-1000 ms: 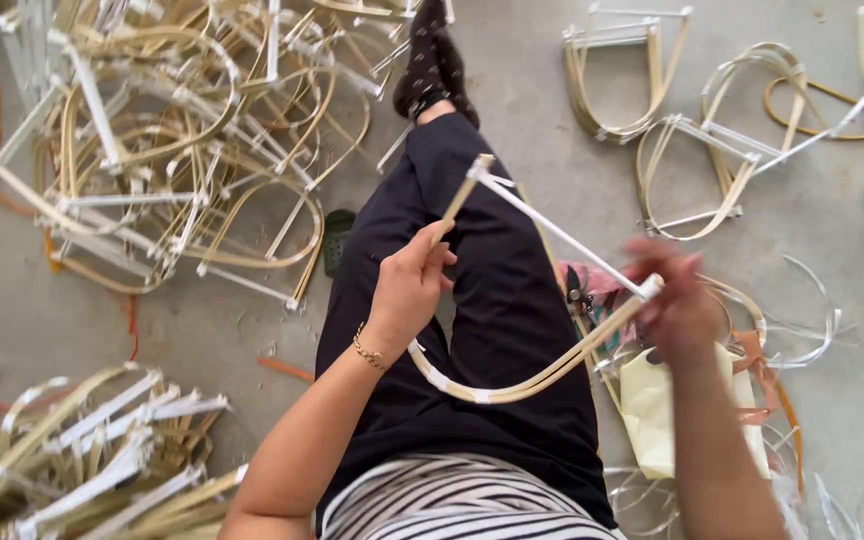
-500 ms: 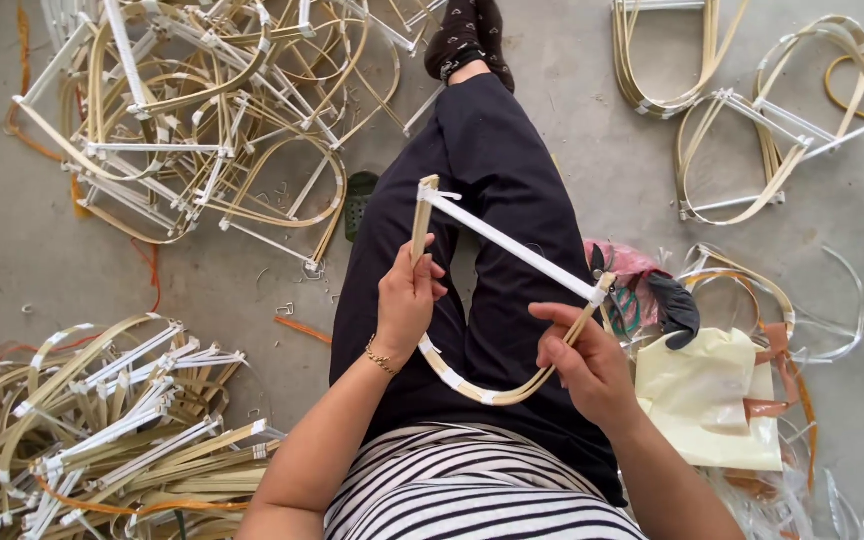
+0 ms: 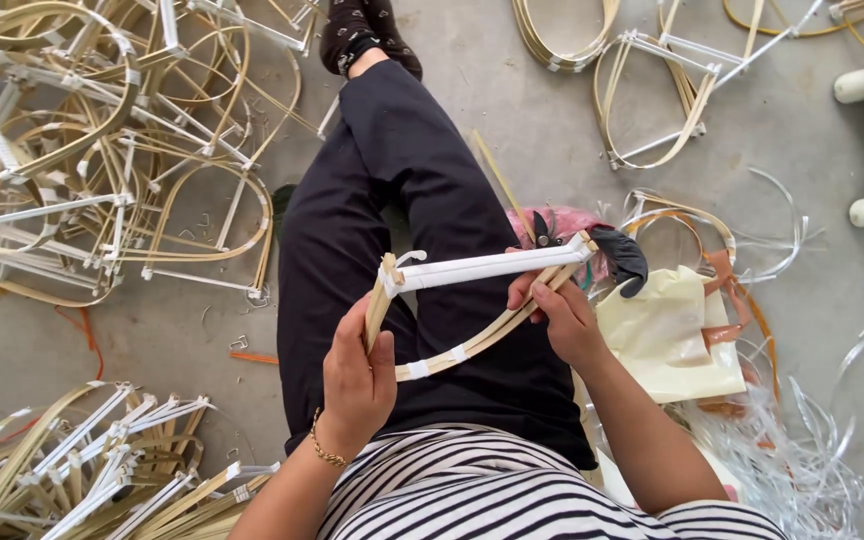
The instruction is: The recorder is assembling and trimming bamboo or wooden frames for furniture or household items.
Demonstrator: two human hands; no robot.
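I hold a bow-shaped frame [image 3: 482, 268] over my lap: a curved bamboo strip bound with white tape, closed by a straight white bar. My left hand [image 3: 357, 375] grips the curved strip near its left corner. On the right, my right hand [image 3: 562, 315] pinches the strip just below the bar's far end. The frame lies nearly flat across my black trousers [image 3: 392, 180].
A tangled heap of similar frames [image 3: 102, 150] covers the floor at upper left, another stack [image 3: 82, 470] lies at lower left. More frames [image 3: 652, 90] sit at the top right. Beside my right leg are a cream bag [image 3: 667, 335], black pliers [image 3: 622, 255] and white strip offcuts [image 3: 802, 450].
The frame has swung down from tilted upright to nearly level across my lap. My right hand has slid along the strip toward the bar's end. The view has shifted slightly.
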